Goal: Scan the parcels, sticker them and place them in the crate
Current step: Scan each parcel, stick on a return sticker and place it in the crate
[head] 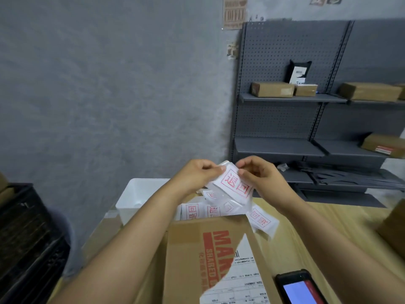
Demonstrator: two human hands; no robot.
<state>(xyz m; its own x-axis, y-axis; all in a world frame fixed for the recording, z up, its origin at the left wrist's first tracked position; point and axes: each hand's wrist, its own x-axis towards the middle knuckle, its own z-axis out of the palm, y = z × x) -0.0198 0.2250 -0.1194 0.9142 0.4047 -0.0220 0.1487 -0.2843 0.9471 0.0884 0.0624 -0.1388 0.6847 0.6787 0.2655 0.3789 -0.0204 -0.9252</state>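
- Left hand [197, 172], at centre frame, has its grip pinched shut on the upper left edge of a white sticker sheet [234, 185] printed with red boxed characters.
- Right hand [260, 174] pinches the same sheet from the upper right, thumb and fingers closed on it; both hands hold it raised above the table.
- Below the sheet, a loose pile of stickers [223, 209] lies fanned out, one spilling to the right onto the wooden table [328, 227].
- A cardboard parcel [197, 255] with red lettering and a torn white shipping label sits in the lower centre, just in front of the pile.
- A dark handheld scanner [300, 288] with a lit screen lies at the lower right, just beside the parcel.
- A white crate [140, 194] stands behind the left forearm, left of centre.
- Grey shelving [295, 97] at the upper right carries several brown boxes.
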